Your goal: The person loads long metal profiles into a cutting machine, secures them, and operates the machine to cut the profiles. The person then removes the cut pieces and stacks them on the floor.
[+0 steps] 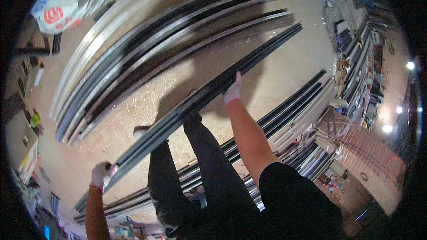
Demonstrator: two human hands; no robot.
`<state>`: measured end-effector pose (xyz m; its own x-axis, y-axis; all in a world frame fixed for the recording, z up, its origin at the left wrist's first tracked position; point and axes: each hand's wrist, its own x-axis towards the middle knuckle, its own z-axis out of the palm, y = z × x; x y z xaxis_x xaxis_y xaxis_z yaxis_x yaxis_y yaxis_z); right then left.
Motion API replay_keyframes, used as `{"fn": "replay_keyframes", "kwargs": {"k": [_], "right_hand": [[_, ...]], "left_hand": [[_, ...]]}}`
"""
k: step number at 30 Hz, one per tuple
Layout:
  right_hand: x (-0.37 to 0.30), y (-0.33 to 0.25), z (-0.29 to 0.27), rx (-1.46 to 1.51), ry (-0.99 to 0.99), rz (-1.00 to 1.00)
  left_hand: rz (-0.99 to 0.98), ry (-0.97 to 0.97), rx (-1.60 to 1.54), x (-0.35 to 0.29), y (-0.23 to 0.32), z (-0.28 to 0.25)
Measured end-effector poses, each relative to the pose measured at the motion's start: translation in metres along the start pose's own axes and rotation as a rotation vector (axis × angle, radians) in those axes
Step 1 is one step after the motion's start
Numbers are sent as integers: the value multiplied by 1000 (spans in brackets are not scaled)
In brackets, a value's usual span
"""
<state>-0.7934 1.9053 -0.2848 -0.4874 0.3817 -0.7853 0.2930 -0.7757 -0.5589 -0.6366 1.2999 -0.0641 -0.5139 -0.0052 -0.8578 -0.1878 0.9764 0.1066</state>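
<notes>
In the head view, we held a long dark bar (pixel 178 112) with grooves along it, slanting from 8 o'clock up through the middle to between 1 and 2 o'clock and passing in front of our dark trousers (pixel 218 164) at 6 o'clock. Our left hand (pixel 100 174), in a pale glove, was at 8 o'clock, its fingers clamped on the bar a little short of that end. Our right hand (pixel 231 92), gloved too, was just off the middle toward 1 o'clock, closed on the bar with the thumb up against its side; the other fingertips were hidden, and we could not tell how they lay. We also could not tell whether the far end touched the floor (pixel 307 49). Beyond the bar, a row of long strips (pixel 147 40), some dark and some silvery, curved from 9 o'clock over to 1 o'clock, well apart from both hands. More dark lengths (pixel 284 99) ran from 7 o'clock behind our legs to 2 o'clock. A white sack (pixel 66 0) with red and blue print lay at 10 o'clock, mixed clutter (pixel 356 62) filled 2 o'clock, and bright lamps (pixel 387 129) shone around 3 o'clock.
</notes>
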Motion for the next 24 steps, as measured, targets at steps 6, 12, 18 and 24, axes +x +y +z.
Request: {"fn": "replay_keyframes", "kwargs": {"k": [6, 12, 18, 24], "right_hand": [[94, 33, -25, -198, 4, -47], [148, 69, -26, -279, 54, -54], [143, 104, -49, -459, -43, 47], [90, 137, -152, -969, -243, 431]], "left_hand": [[-128, -209, 1, 115, 1, 55], [-65, -145, 16, 195, -7, 93], [-53, -157, 15, 273, -25, 121], [-50, -157, -12, 372, -41, 153]]}}
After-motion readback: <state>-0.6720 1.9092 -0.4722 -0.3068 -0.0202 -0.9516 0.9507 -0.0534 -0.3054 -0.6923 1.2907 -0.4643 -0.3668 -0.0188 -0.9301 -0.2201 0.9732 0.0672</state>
